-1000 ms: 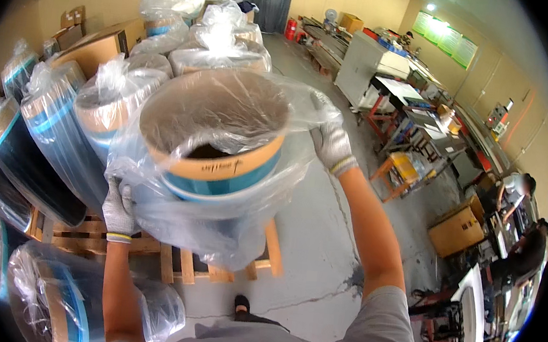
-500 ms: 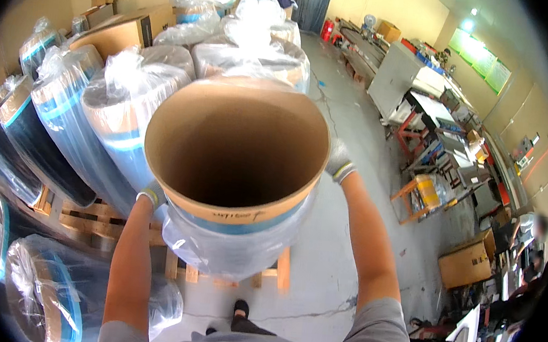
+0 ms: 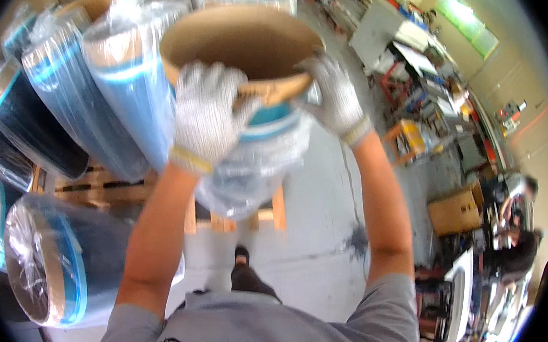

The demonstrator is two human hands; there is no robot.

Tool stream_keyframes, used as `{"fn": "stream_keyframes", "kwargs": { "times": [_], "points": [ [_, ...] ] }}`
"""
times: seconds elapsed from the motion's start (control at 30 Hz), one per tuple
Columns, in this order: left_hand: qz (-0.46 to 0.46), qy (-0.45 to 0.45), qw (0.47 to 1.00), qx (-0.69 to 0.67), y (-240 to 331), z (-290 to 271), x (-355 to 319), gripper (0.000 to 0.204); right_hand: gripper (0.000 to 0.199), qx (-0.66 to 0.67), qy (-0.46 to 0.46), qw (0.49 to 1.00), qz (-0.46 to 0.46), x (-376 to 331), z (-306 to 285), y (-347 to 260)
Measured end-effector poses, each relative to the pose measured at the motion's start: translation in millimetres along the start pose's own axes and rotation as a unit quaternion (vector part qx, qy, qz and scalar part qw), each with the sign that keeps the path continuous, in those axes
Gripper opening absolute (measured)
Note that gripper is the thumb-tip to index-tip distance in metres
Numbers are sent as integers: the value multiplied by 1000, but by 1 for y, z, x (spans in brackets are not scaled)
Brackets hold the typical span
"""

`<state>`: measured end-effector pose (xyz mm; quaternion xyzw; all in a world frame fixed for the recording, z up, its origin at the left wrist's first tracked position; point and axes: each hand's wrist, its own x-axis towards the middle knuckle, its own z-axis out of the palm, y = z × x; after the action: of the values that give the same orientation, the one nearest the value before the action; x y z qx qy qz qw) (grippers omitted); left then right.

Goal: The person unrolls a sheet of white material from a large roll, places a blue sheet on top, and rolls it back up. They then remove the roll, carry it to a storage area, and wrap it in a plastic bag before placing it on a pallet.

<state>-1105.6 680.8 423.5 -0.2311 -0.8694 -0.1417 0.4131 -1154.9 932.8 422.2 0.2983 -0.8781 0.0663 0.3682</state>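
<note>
A wide cardboard tube (image 3: 264, 92) stands in front of me, its round mouth facing up toward me. Below the rim it carries a blue band and bunched clear plastic film (image 3: 255, 163). My left hand (image 3: 207, 113), in a white knit glove with a yellow cuff, is closed on the near left of the rim, fingers over the edge and thumb outside. On the right of the rim, my gloved right hand (image 3: 336, 98) grips with its fingers hooked over the edge. The tube's foot is hidden; a wooden pallet (image 3: 277, 210) shows beneath.
Film-wrapped rolls (image 3: 115, 92) crowd the left, several on a wooden pallet (image 3: 100, 182). Another wrapped roll (image 3: 77, 264) lies near left. Grey floor (image 3: 320, 240) runs along the right side. Beyond it are a cardboard box (image 3: 456, 210), a cluttered workbench (image 3: 434, 94) and another person (image 3: 518, 251).
Both my hands have come from the tube's outer sides up onto its rim and now grip it. My view has tipped downward, so the tube appears higher in the picture.
</note>
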Motion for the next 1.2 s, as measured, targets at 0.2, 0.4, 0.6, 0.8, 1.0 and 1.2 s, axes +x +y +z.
{"fn": "stream_keyframes", "kwargs": {
  "times": [0.2, 0.4, 0.6, 0.8, 1.0, 1.2],
  "points": [
    [73, 162, 967, -182, -1, -83, -106, 32, 45, -16, -49, 997, -51, -47, -97, -162],
    [-498, 137, 583, -627, 2, -93, -323, 55, 35, -16, -61, 997, 53, -125, -151, -351],
    [-408, -253, 438, -760, 67, -117, -460, 49, 26, -39, 4, 995, 89, -219, -169, -509],
    [-414, -214, 213, -859, 92, -163, -565, 49, 28, -36, -29, 988, 146, -265, -231, -612],
    [-396, -226, 140, -879, 136, -248, -665, 50, 29, -24, -23, 980, 194, -310, -333, -716],
    [-380, -319, 307, -812, 150, -303, -757, 51, 21, -12, -10, 957, 288, -373, -342, -769]
  ]
}}
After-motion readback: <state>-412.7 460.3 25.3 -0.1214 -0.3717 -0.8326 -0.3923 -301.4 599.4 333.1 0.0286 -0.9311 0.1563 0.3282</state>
